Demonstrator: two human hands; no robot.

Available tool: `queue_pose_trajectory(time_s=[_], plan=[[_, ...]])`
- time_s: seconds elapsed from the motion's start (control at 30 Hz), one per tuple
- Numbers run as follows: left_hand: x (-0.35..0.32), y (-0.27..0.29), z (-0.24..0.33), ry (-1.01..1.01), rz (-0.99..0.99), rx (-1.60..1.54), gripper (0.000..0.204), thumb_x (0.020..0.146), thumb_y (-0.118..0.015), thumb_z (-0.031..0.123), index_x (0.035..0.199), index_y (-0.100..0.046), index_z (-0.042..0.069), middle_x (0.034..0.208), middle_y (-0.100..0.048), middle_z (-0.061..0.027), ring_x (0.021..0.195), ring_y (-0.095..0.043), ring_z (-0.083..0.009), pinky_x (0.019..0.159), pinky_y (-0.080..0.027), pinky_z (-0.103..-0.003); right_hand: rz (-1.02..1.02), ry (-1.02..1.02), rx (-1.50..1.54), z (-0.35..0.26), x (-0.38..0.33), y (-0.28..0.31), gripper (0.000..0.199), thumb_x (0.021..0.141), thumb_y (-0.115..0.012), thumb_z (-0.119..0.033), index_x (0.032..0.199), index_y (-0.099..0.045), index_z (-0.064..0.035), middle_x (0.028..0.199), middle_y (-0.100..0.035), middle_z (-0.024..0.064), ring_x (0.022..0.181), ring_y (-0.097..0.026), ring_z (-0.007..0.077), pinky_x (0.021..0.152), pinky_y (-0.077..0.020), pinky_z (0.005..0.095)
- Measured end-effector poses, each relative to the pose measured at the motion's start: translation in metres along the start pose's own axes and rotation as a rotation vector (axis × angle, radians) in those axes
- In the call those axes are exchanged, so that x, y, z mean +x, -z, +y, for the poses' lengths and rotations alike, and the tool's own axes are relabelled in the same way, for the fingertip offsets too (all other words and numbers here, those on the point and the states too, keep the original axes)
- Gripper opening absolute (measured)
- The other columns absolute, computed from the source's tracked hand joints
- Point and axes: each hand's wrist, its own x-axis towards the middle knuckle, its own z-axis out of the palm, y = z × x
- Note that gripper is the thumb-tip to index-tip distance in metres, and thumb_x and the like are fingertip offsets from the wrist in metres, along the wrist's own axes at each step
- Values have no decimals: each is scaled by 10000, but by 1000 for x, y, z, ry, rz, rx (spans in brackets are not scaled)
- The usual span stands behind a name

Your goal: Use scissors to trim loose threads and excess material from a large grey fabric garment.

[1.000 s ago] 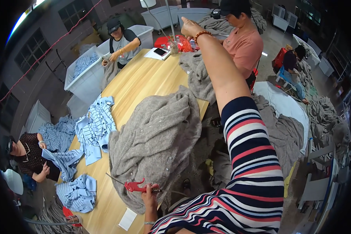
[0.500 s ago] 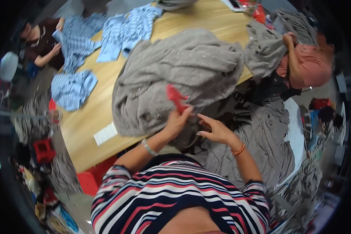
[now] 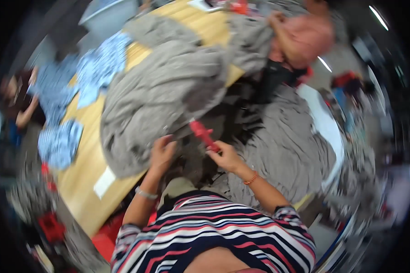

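My right hand (image 3: 227, 157) is closed around the end of a slim red hand tool (image 3: 202, 135). Blur hides what kind of tool it is; its far end points up and left toward a heap of grey-brown knitted fabric (image 3: 146, 91). Beside the heap's near edge, my left hand (image 3: 162, 157) is raised with thumb and fingers slightly apart, and nothing shows in it. The heap lies on a wooden table (image 3: 77, 200) and sags over its near right edge.
More grey fabric (image 3: 287, 145) is piled low at my right, by a pale sheet (image 3: 328, 132). Blue striped garments (image 3: 61, 143) lie on the table's left. One person (image 3: 300, 38) works at the far right, another (image 3: 20, 100) at the left. A white slip (image 3: 105, 183) lies near the table edge.
The red tool has passed from my left hand to my right. My hands have moved apart, and the whole view has swung to the right.
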Motion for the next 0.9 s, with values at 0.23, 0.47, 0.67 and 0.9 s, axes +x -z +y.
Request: queue_pose_trajectory(time_s=[0.23, 0.47, 0.67, 0.9], plan=[[90, 53, 16, -498, 136, 602, 671, 694, -767, 140, 1278, -452, 42, 1313, -436, -215, 1211, -433, -389, 1023, -358, -461, 36, 5, -218, -25, 28, -12, 364, 804, -720, -288, 643, -590, 11, 491, -450, 168, 432, -488, 261, 487, -394, 348], [179, 45, 39, -717, -120, 943, 907, 666, -791, 210, 1433, -309, 147, 1447, -286, -234, 1340, -288, -406, 1073, -256, -524, 88, -90, -295, -27, 68, -41, 366, 827, -691, -312, 682, -594, 11, 543, -489, 172, 490, -489, 321, 511, -402, 372], [257, 35, 28, -638, -488, 1036, 497, 749, -654, 160, 1230, -532, 119, 1269, -507, -179, 1156, -484, -367, 863, -431, -426, 146, -205, -313, -35, 81, -60, 359, 830, -676, -336, 713, -599, -5, 591, -551, 176, 570, -570, 343, 557, -439, 391], [390, 105, 24, -407, 148, -106, 249, 887, -526, 183, 903, -605, -52, 815, -642, -186, 760, -597, -257, 721, -474, -367, 198, -265, -318, -30, 97, -74, 264, 847, -663, -274, 828, -612, -16, 621, -546, 147, 570, -541, 247, 563, -441, 366]])
